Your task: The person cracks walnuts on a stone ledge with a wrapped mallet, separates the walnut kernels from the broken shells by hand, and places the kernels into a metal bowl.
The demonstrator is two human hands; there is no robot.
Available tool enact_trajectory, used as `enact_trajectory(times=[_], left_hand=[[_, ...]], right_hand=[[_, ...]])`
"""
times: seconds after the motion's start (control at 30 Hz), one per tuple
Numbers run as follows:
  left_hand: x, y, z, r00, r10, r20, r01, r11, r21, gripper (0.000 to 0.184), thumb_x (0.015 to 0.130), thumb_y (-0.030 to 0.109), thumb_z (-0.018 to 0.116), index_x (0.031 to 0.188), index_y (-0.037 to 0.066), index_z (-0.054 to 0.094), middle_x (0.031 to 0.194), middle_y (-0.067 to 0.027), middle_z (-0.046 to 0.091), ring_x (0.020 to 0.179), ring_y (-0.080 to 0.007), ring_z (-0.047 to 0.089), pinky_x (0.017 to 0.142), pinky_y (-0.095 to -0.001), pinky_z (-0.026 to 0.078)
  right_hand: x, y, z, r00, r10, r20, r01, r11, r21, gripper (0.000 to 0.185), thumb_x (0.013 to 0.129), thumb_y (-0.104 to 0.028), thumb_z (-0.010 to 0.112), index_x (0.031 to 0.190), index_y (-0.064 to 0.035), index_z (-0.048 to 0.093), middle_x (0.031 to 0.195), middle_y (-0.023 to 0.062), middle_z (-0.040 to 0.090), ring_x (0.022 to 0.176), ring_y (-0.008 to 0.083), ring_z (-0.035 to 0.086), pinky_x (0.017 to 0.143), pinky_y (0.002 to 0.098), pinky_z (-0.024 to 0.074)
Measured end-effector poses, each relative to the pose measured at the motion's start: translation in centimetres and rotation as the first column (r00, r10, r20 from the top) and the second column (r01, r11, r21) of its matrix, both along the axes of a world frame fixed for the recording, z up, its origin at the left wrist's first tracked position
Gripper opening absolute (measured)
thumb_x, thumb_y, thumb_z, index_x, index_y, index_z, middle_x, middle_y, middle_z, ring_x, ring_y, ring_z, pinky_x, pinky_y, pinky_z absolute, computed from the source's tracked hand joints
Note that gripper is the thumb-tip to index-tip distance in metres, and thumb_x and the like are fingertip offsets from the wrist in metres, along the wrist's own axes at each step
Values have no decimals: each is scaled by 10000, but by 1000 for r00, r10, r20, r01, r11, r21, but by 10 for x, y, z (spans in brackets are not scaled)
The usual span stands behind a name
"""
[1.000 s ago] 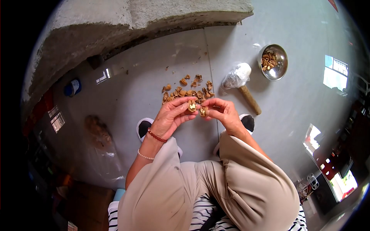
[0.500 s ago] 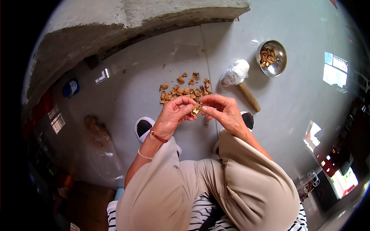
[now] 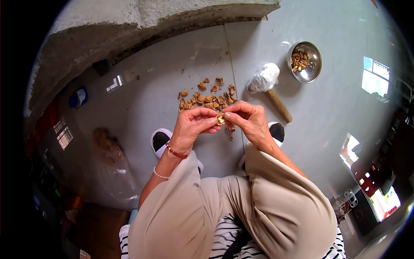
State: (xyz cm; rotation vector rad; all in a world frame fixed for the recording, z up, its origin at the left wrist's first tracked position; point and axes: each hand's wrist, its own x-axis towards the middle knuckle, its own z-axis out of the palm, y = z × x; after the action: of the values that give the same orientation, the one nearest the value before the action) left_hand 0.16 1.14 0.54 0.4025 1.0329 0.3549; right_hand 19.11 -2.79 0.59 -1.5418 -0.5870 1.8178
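Brown walnut piece (image 3: 221,120), ctr frame, pinched by L hand (image 3: 192,124) & R hand (image 3: 250,121); I'd guess light, stiff, brittle, best held gently at edges.

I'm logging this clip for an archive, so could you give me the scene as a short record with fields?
Left hand: holds a cracked nut, pale kernel showing
Right hand: pinches the same nut at its other side
Shell pieces: scattered on the grey floor, beyond the hands
Hammer: lying on the floor right of the shells, head wrapped in plastic
Metal bowl: beyond the hammer, to its right, holding brown pieces
Plastic bag: at left, contents too blurred to name
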Motion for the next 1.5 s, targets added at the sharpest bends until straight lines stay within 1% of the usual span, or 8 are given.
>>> enact_trajectory(times=[0.17, 0.67, 0.77, 0.97, 1.13, 1.23, 1.33, 1.5], left_hand=[[4, -2, 0, 998, 21, -55, -16, 995, 97, 218, 825, 44, 646, 1029, -26, 614, 922, -90, 654, 799, -130, 635, 737, -241, 530], [8, -8, -4, 979, 94, -180, -56, 977, 206, 161, 845, 14, 613, 991, -46, 646, 852, -98, 666, 709, -121, 639, 668, -220, 542], [8, -5, -3, 975, 108, -193, -77, 983, 164, 176, 863, 37, 595, 1021, -33, 629, 864, -97, 664, 712, -118, 643, 677, -221, 547], [8, -4, -1, 971, 161, -180, -133, 979, 156, 162, 865, 41, 589, 1012, -23, 614, 870, -90, 657, 709, -117, 646, 675, -216, 551], [7, -2, 0, 959, 177, -222, -137, 973, 185, 177, 850, 14, 583, 1021, -22, 612, 905, -88, 649, 726, -113, 645, 664, -207, 545], [4, 0, 4, 940, 36, -339, 109, 911, 398, 208, 816, -5, 627, 1018, -49, 613, 927, -97, 643, 738, -121, 643, 668, -216, 544], [12, 2, 15, 959, 27, -282, 50, 964, 262, 224, 785, -15, 665, 1005, -40, 630, 936, -81, 644, 758, -113, 635, 702, -211, 536], [13, -4, 3, 979, 125, -161, -68, 945, 320, 220, 771, -46, 669, 990, -41, 649, 950, -73, 639, 798, -119, 630, 752, -221, 530]], right_hand=[[-3, 1, 0, 1000, -12, -11, 12, 998, -64, 167, 852, -76, 626, 960, 49, 649, 831, 83, 644, 706, 124, 607, 640, 238, 505], [-13, 1, -2, 969, 9, 246, -50, 986, 161, 114, 812, -17, 620, 886, 57, 665, 736, 92, 649, 648, 128, 633, 564, 235, 489], [-13, -3, -8, 976, -52, 212, 1, 972, 235, 121, 825, -19, 612, 906, 56, 662, 765, 90, 648, 668, 131, 634, 578, 231, 495], [-10, -3, -7, 985, -161, -58, 166, 982, 91, 160, 872, -46, 584, 993, 43, 639, 870, 78, 641, 740, 133, 633, 672, 234, 528], [-7, -3, -5, 980, -174, -96, 180, 982, 61, 177, 882, -52, 576, 1026, 43, 616, 896, 84, 641, 763, 126, 632, 709, 247, 538], [-8, -3, -6, 976, -193, -104, 201, 977, 71, 182, 882, -54, 578, 1031, 47, 608, 890, 84, 641, 779, 130, 632, 723, 255, 542], [-10, -3, -6, 979, -186, -79, 193, 977, 92, 182, 880, -48, 580, 1030, 52, 607, 901, 84, 634, 800, 138, 632, 737, 261, 544], [-12, -1, -2, 980, -173, -99, 185, 974, 129, 175, 874, -28, 580, 1022, 60, 612, 937, 91, 613, 820, 150, 631, 750, 263, 543]])
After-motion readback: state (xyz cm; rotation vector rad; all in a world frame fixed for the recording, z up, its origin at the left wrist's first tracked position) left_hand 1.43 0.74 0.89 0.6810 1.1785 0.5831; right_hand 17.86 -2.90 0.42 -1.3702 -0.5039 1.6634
